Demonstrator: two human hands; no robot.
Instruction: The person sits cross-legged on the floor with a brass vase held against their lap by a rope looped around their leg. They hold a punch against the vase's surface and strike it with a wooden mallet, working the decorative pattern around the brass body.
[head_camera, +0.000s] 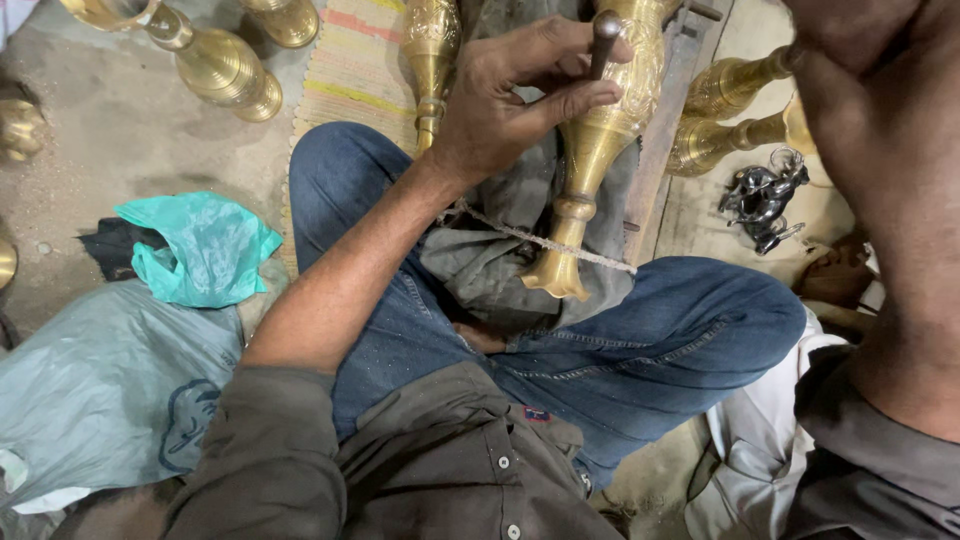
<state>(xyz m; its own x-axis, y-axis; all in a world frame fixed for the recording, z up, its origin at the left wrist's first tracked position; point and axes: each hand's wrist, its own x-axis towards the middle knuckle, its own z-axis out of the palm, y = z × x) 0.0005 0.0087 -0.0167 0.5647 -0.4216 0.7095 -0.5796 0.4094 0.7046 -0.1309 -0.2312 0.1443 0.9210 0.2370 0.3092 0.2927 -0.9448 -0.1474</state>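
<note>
I sit cross-legged in blue jeans with a brass vase (597, 150) lying across my lap on a grey cloth (490, 265), its foot toward me. My left hand (515, 100) grips a short dark metal punch (605, 35) and presses it against the vase's engraved body. A thin cord (545, 242) runs over the vase's stem and the cloth. My right forearm (890, 200) rises along the right edge, close to the camera. The hand at its end is cut off by the top of the frame.
More brass vases lie on the floor at the top left (225, 68), top middle (432, 60) and right (725, 90). A teal plastic bag (200, 245) and a grey sack (100, 380) sit at my left. A dark metal figurine (765, 195) lies at the right.
</note>
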